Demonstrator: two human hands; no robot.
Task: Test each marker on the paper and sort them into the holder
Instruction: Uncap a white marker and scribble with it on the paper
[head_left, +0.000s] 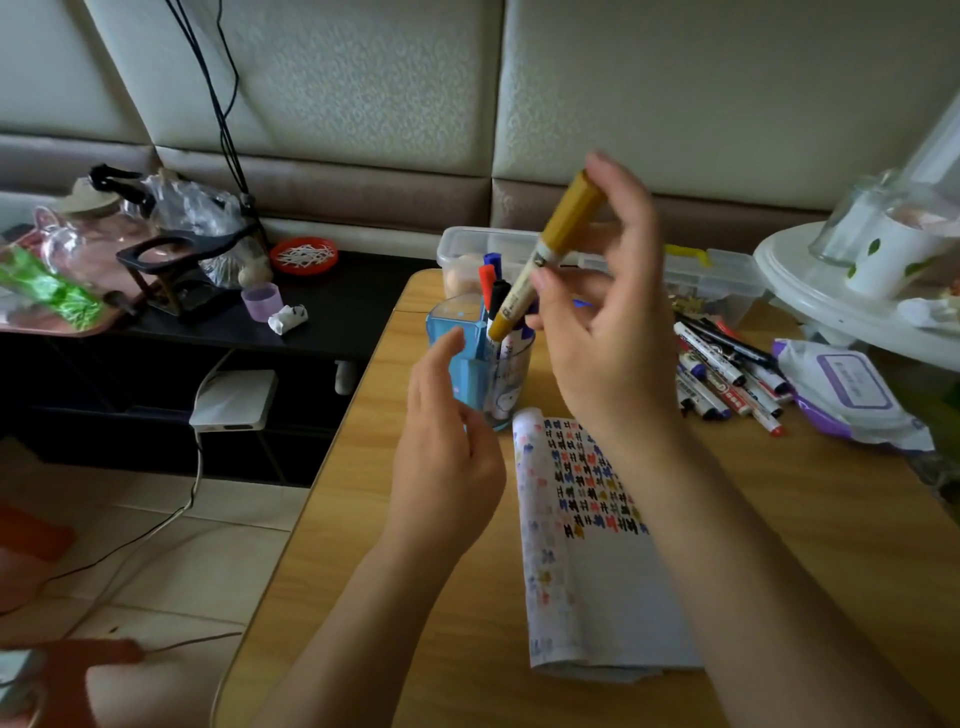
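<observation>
Paper (587, 545) lies nearest on the wooden surface (363, 571), left edge curled up. Its far half is packed with rows of small test marks in red, black, blue and yellow, so it is plainly the test sheet, kept right under the hands.

Left hand (447, 441) hovers just this side of the holder (483, 364). Its grip is loose, fingers relaxed and half curled, holding nothing. Probably there to steady the holder; contact can't be told.

The holder is clear blue and stands upright just beyond the paper's top-left corner. It already holds red, black and blue markers, tips or caps up.

Right hand (608, 322) has its grip closed on the yellow marker (545, 254), pinched at mid-barrel between thumb and fingers. The marker is tilted, upper end toward the wall, lower end at the holder's mouth among the others. Reads as testing done and drop-in under way. Holding it mid-barrel leaves the lower end free to slide in. Risk: it snags on the markers already standing there.

Marker pile (727, 374) lies flat on the right, well apart from the holder, likely the untested stock and within the right hand's reach. Wipes pack (847, 395) sits beside it. Clear plastic box (519, 249) is behind the holder.
</observation>
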